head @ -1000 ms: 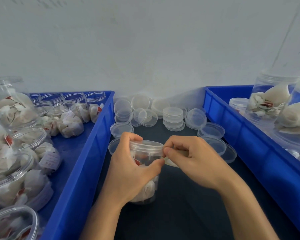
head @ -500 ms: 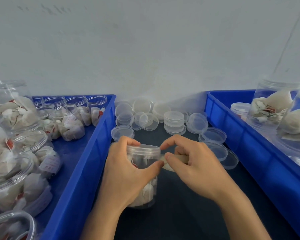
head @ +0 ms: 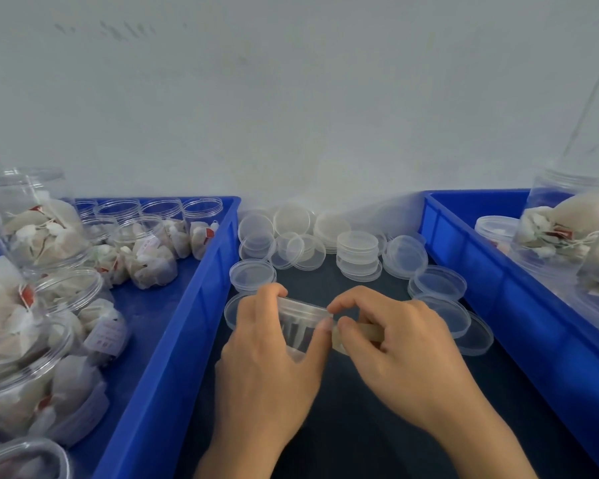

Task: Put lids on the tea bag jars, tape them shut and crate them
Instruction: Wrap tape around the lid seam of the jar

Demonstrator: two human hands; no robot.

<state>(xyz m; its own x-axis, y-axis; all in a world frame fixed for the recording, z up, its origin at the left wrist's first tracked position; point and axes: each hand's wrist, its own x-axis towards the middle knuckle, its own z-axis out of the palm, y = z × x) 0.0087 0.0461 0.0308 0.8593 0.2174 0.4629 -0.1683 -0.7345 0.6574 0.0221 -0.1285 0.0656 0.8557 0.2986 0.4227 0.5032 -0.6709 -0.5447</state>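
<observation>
Nearest, on the dark table between the two crates, the left hand wraps its fingers and thumb round a clear round plastic jar of tea bags whose transparent lid already sits on top, while the right hand pinches a strip of pale tape just beside the lid's rim, so by my reading this jar is capped and mid-way through being taped, not yet crated. To the left, the blue plastic crate holds many open, unlidded jars of tea bags, which suggests most of the work remains. To the right, a second blue plastic crate carries a few lidded jars, seemingly the finished ones, though whether they are taped I cannot tell. Farthest back, loose clear round lids lie in stacks and singly on the table against the pale wall, plenty for the jars still waiting
</observation>
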